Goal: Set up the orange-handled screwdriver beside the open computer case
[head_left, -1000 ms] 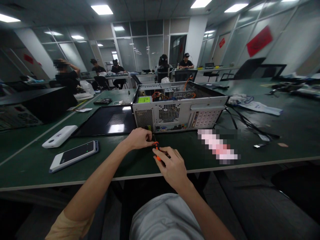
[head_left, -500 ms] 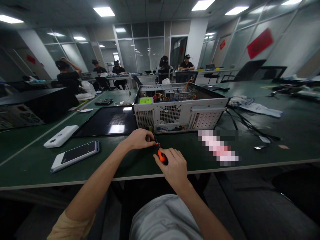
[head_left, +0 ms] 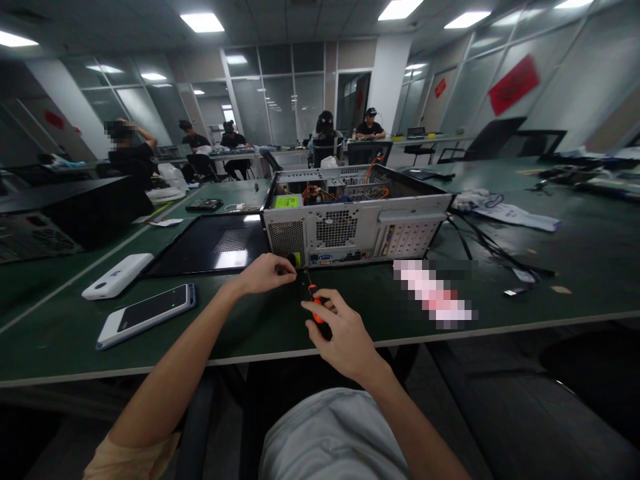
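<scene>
An open computer case (head_left: pixel 360 230) lies on the green table, its rear panel with vents and ports facing me. My right hand (head_left: pixel 340 327) holds an orange and black screwdriver (head_left: pixel 317 308) by its handle, the shaft pointing up at the lower edge of the rear panel. Just left of the shaft, my left hand (head_left: pixel 267 273) is closed near the case's lower left corner, thumb and index finger together. Whatever may be between those fingertips is too small to make out.
Left of the case lies a black side panel (head_left: pixel 200 250), with a white device (head_left: pixel 117 275) and a phone-like device (head_left: pixel 147 313) nearer me. Black cables (head_left: pixel 480 233) and white gloves (head_left: pixel 520 217) lie right. People sit at far tables.
My left hand has moved slightly left, away from the screwdriver shaft. The fingers of my right hand have spread a little around the handle, and the view has shifted slightly.
</scene>
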Motion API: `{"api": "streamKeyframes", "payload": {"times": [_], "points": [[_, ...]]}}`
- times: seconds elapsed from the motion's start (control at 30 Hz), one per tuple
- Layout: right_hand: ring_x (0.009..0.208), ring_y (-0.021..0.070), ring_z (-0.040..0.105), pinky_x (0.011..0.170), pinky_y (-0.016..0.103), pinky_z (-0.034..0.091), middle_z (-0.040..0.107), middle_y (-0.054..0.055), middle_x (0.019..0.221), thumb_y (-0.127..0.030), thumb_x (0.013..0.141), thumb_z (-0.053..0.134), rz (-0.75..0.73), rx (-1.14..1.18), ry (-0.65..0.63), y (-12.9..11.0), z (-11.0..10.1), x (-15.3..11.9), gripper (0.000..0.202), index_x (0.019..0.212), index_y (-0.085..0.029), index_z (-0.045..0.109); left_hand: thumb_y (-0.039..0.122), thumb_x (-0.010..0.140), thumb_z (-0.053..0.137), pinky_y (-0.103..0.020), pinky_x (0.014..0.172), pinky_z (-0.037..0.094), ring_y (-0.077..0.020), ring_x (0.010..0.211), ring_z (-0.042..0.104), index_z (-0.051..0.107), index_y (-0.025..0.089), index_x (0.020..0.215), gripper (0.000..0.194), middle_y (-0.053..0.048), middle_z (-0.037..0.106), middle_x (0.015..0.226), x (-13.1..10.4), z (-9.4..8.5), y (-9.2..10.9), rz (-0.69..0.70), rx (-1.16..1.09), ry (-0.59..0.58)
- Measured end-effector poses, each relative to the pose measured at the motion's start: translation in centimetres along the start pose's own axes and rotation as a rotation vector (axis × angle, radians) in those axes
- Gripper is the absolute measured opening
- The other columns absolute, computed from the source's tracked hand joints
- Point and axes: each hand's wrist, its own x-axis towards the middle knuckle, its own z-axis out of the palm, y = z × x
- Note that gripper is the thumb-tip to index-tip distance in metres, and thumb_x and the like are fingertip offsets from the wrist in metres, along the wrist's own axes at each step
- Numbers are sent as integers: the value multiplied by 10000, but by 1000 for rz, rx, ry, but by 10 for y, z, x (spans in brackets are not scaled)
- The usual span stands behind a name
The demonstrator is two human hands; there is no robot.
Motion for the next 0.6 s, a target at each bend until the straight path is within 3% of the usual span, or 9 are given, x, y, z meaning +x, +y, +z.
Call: {"api": "streamKeyframes", "payload": {"times": [0.07,0.17,0.23,0.33,0.47,0.6], "points": [[998,193,695,966,379,593,602,118,1310,-222,995,569,21,44,12,-1,-1,0,334,1315,-216,665,307,882,668,-244,686,472,-136,688,653,797,176,952,197,-28,774,828,-1,1,2,0,-29,-22],[1131,214,672,1026,397,567,648,103,1272,-208,997,582,39,149,86,3,0,0,443,1437,-227,533,395,879,703,-244,670,464,-142,696,656,799,177,1012,273,-32,777,848,-3,7,7,27,-55,-11],[1124,226,672,1021,406,569,683,88,1201,-203,955,660,30,224,144,7,2,-1,406,1351,-224,576,454,863,730,-250,650,446,-154,709,660,801,192,1054,331,-31,776,848,-4,13,9,42,1,-11],[1009,200,691,936,375,595,648,96,1224,-191,962,647,-20,255,173,12,3,-1,162,1108,-224,707,421,906,689,-259,667,437,-168,765,677,807,222,1053,274,-32,789,922,-4,20,7,52,122,-31],[768,124,662,773,309,607,611,78,1208,-143,973,579,-25,228,63,10,-1,-1,260,1134,-252,752,329,940,637,-269,744,455,-172,829,691,806,219,1005,212,-38,792,999,-8,21,-2,89,193,-29],[865,150,695,867,339,604,612,88,1269,-100,915,596,-8,215,-12,5,-5,0,343,1196,-237,736,316,906,650,-269,694,442,-162,724,674,801,207,980,200,-32,780,872,-17,13,-7,25,250,-11]]}}
